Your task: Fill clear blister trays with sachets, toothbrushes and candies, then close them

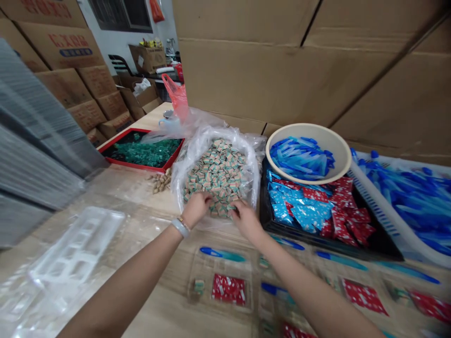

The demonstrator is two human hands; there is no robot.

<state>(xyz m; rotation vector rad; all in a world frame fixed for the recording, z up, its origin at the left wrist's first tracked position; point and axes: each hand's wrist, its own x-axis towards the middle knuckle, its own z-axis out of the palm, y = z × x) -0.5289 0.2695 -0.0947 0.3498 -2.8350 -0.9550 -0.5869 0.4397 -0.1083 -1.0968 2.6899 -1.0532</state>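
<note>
A red-rimmed tray (141, 166) is sitting left of a clear plastic bag (254, 178), a cream basin (347, 162) right. Inside the bag's crumpled rim, small beige-and-green squares (218, 166) are lying in a loose heap. At its near side the left hand (193, 207) and right hand (248, 220) are reaching in, fingers curling close together; I can't make out whether either is gripping one.

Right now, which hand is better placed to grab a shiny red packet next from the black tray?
Probably the right hand: it is nearer the shiny red white-flecked packets in the black tray. The left hand is farther, with the right hand in between.
</note>
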